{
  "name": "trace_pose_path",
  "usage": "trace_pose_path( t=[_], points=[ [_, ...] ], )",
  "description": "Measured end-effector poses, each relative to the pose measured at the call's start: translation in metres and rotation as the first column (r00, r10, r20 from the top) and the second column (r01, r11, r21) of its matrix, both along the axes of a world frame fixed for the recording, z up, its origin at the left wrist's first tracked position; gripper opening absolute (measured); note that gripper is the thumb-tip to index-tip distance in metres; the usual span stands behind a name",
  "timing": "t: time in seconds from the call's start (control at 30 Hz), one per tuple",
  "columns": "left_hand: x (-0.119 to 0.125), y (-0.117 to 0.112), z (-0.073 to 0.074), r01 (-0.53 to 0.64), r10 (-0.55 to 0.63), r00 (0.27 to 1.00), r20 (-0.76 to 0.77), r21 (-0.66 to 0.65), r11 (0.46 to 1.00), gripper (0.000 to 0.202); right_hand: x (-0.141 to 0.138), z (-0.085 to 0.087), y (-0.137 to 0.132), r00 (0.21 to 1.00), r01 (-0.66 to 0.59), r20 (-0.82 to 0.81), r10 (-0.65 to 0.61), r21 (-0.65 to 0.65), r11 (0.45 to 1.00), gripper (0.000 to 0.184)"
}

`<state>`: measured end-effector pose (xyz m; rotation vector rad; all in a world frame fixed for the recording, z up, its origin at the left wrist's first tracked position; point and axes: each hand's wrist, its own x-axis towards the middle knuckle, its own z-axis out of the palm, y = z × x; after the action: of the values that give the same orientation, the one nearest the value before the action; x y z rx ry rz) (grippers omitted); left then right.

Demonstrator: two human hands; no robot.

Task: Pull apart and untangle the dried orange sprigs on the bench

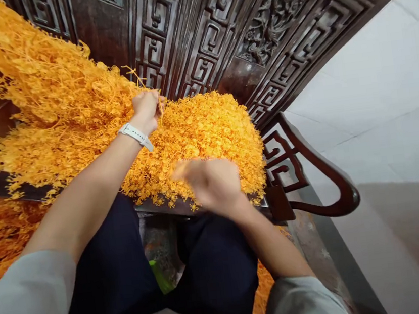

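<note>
My left hand [148,108], with a white strap on its wrist, is closed at the back of a big heap of orange stringy pieces [213,126]. Between its fingers is a thin orange stringy piece [161,107], partly hidden by the hand. Loose thin ends [134,74] stick up just beyond the knuckles. Over the front of the heap is my right hand [212,182], smeared by motion. Its fingers are too blurred to show whether they hold anything. The pieces are thin branching strands with small curled ends.
The heap lies on a dark wooden bench seat [162,207] against a carved backrest [214,39]. A curved armrest [346,196] closes the right end. More orange pieces [4,228] lie lower left. Something green [161,277] shows between my legs.
</note>
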<state>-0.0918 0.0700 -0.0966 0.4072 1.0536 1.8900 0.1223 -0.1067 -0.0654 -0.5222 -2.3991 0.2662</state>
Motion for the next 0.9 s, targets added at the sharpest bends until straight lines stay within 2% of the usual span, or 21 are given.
trace_pose_path(
  t=[0.03,0.1,0.13,0.2,0.3,0.43,0.5,0.6,0.67,0.73,0.83,0.9],
  points=[
    [-0.003,-0.005,0.004,0.054,-0.053,0.998,-0.031,0.030,0.998,0.032,0.000,0.002,0.016,0.979,0.032,-0.193,-0.061,-0.150,0.988,0.030],
    [0.001,-0.018,0.014,0.194,-0.188,0.978,-0.085,0.059,0.979,0.024,0.003,0.004,0.049,0.834,-0.034,-0.509,-0.215,-0.436,0.899,0.033],
    [0.007,-0.026,0.020,0.273,-0.266,0.958,-0.107,0.058,0.960,0.021,0.006,0.004,0.064,0.756,-0.094,-0.588,-0.289,-0.534,0.840,0.038],
    [0.023,-0.042,0.030,0.413,-0.403,0.904,-0.145,0.054,0.909,0.021,0.013,0.002,0.084,0.689,-0.162,-0.629,-0.360,-0.618,0.769,0.045],
    [0.049,-0.062,0.039,0.531,-0.504,0.833,-0.227,0.075,0.844,0.029,0.023,-0.005,0.096,0.662,-0.132,-0.620,-0.422,-0.650,0.749,0.049],
    [0.077,-0.077,0.038,0.637,-0.555,0.735,-0.389,0.119,0.761,0.043,0.030,-0.014,0.102,0.661,-0.068,-0.611,-0.436,-0.627,0.776,0.050],
    [0.085,-0.080,0.035,0.675,-0.546,0.674,-0.498,0.113,0.729,0.045,0.032,-0.016,0.105,0.682,-0.046,-0.600,-0.418,-0.606,0.794,0.049],
    [0.089,-0.081,0.032,0.671,-0.465,0.624,-0.628,0.125,0.731,0.041,0.035,-0.014,0.106,0.695,-0.050,-0.591,-0.408,-0.607,0.793,0.050],
    [0.089,-0.080,0.031,0.685,-0.441,0.606,-0.662,0.153,0.712,0.040,0.035,-0.010,0.102,0.694,-0.096,-0.589,-0.414,-0.646,0.758,0.049],
    [0.088,-0.078,0.029,0.734,-0.493,0.596,-0.633,0.181,0.655,0.040,0.034,-0.005,0.097,0.700,-0.181,-0.583,-0.412,-0.703,0.688,0.049],
    [0.089,-0.077,0.026,0.785,-0.625,0.606,-0.493,0.242,0.570,0.031,0.029,0.001,0.089,0.700,-0.342,-0.600,-0.387,-0.757,0.556,0.046],
    [0.092,-0.077,0.023,0.774,-0.663,0.632,-0.402,0.281,0.568,0.025,0.026,0.004,0.086,0.678,-0.412,-0.623,-0.390,-0.762,0.500,0.042]
  ],
)
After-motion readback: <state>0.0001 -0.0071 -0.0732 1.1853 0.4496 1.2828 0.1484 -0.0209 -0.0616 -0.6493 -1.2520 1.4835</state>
